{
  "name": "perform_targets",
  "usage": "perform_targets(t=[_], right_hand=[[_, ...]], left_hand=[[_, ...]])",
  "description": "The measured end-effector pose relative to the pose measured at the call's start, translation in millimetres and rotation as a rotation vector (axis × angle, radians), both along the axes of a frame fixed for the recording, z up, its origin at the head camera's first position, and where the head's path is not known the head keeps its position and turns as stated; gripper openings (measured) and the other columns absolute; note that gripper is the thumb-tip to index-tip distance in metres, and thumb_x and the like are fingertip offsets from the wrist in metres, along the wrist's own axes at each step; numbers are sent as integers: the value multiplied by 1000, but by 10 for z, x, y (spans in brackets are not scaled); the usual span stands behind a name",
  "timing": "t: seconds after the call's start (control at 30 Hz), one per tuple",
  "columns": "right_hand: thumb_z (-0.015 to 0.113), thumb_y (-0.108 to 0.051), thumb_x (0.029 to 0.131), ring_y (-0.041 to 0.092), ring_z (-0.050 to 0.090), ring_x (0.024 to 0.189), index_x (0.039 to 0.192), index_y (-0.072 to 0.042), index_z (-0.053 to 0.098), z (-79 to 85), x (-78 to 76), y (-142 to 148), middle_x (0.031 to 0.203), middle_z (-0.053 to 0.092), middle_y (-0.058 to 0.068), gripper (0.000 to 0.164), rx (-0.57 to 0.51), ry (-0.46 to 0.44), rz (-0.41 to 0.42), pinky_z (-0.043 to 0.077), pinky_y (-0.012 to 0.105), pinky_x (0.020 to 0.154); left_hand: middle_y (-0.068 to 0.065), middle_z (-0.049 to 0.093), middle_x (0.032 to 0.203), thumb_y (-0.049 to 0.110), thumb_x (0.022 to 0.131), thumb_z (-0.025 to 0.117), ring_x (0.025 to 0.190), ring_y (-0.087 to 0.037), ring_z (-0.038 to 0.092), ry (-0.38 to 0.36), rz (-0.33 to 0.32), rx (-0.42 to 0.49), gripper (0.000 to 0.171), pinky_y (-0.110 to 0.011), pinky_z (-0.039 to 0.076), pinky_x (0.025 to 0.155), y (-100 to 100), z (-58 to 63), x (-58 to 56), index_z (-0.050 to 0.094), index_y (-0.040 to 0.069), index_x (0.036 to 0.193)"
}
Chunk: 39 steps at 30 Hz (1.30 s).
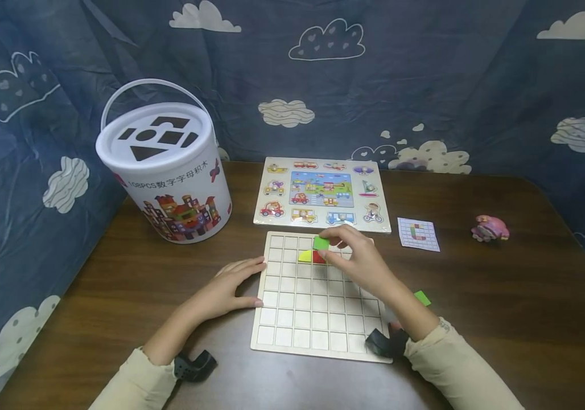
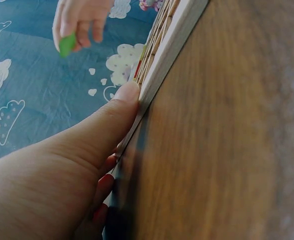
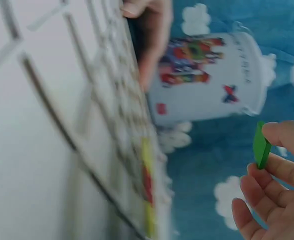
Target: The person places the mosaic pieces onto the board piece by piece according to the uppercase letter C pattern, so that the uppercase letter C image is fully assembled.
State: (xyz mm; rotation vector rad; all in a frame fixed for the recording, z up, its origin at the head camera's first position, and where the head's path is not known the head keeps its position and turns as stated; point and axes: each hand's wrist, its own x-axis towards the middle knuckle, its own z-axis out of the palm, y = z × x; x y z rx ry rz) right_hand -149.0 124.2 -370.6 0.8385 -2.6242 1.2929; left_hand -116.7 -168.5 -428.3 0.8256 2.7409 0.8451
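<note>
My right hand [image 1: 366, 263] pinches a small green square tile [image 1: 321, 243] between thumb and fingertips. In the right wrist view the green tile [image 3: 260, 145] is raised off the board. Beneath it is the pale wooden grid board [image 1: 292, 319], where a yellow piece [image 1: 305, 256] and a red piece [image 1: 318, 258] sit side by side near the far edge. The fingers partly cover the red piece and the squares around it. My left hand [image 1: 228, 289] rests against the board's left edge, thumb and fingers spread. The left thumb [image 2: 107, 117] touches the rim in the left wrist view.
Another green tile [image 1: 422, 298] lies on the table right of the board, beside my right forearm. Behind the board are a vehicle picture puzzle [image 1: 323, 222], a small pattern card [image 1: 428, 242] and a pink toy [image 1: 492, 228]. A white block bucket [image 1: 169, 171] stands at back left.
</note>
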Motion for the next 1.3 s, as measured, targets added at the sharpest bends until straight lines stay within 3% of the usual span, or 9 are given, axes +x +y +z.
perform_targets(t=[0.27,0.43,0.7,0.9,1.03,1.2,1.3], right_hand=[[68,-12,80,15,51,82,103,-10,62,-344,-38,-147,90,53,-4,24,53,-139,74,46,29,72],[71,-19,78,11,48,84,103,-12,63,-452,-35,-164,95,53,-5,27,160,-145,66,43,28,74],[69,-19,79,10,48,90,103,-11,64,-476,-47,-176,100,53,-4,26,232,-76,81,42,30,82],[67,-19,82,10,46,84,102,-14,65,-468,-48,-185,100,53,-5,21,244,-88,89,43,27,75],[68,-23,81,10,46,87,103,-15,64,-434,-56,-178,101,52,-5,25,268,-99,114,42,28,78],[67,-22,82,14,49,90,110,-10,60,-340,-69,-110,101,55,-2,31,178,-172,132,43,32,80],[65,-23,84,18,52,94,113,-8,58,-231,-67,-27,105,57,1,34,108,-172,115,45,34,80]], left_hand=[[-1,31,143,50,77,63,130,-21,25,0,1,4,74,-45,17,105,5,2,1,39,13,137],[-2,31,143,49,77,64,130,-22,26,-3,2,11,74,-46,17,104,9,8,5,40,13,136],[-1,30,143,50,77,63,130,-21,25,-7,4,5,73,-45,17,105,12,9,5,40,13,136],[-1,30,143,50,77,62,130,-21,25,-10,7,6,74,-45,18,104,4,10,12,40,13,136],[-1,30,143,50,77,63,130,-22,25,-8,6,10,73,-46,18,104,4,14,15,39,13,137],[-1,30,143,51,77,62,130,-21,25,-5,4,7,74,-45,17,105,5,15,14,39,14,137],[-2,30,143,51,77,62,130,-22,26,5,2,4,74,-46,17,104,3,15,12,39,13,137]])
